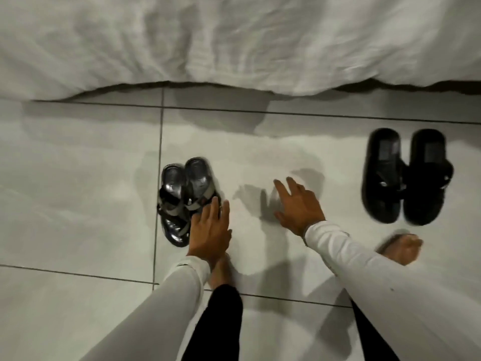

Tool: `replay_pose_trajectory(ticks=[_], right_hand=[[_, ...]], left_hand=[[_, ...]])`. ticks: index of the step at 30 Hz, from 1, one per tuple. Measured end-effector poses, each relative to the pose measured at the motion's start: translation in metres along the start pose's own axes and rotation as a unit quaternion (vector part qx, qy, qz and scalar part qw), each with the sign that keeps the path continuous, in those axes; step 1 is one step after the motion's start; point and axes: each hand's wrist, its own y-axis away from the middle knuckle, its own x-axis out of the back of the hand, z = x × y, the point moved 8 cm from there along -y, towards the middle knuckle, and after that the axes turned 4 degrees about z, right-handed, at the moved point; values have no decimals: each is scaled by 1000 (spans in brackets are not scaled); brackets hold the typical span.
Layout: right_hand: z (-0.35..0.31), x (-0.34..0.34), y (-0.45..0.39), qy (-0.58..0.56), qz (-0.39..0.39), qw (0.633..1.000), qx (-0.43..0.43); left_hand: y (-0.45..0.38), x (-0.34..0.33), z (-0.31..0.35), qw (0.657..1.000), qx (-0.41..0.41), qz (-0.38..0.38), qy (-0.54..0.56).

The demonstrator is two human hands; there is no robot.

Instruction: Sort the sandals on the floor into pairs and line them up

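Two pairs of sandals lie on the white tiled floor. A shiny dark pair with grey straps (182, 199) sits side by side left of centre. My left hand (209, 230) rests flat against this pair's right-hand sandal, fingers apart and gripping nothing. A matte black pair (406, 175) lies side by side at the right. Between the two pairs my right hand (296, 204) hovers over bare floor, fingers spread and empty. The whole view is blurred by motion.
A white bed sheet (234, 43) hangs to the floor across the top of the view. My bare feet stand on the tiles, one below my left hand (221, 272) and one at the right (400, 247).
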Motion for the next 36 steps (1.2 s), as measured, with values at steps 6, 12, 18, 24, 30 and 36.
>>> replay_pose_trajectory(ticks=[6,12,18,24,30,36], right_hand=[[-159,-35,-45,-63,21,993,97],[-195,-73,-92,15,-7,993,113],[-163,-61,-112,9,6,997,71],[-143,-23,-140,-4,60,998,32],[-139,2,-153,-5,91,996,20],[-136,9,-118,-19,111,993,21]], left_hand=[[-11,-30,-136,999,38,-16,16],[-61,-48,-156,996,-35,-65,-44],[-100,-26,-134,996,-76,-19,-45],[-133,7,-125,993,-102,29,-54],[-147,26,-127,991,-114,43,-60],[-124,40,-121,990,-99,89,-45]])
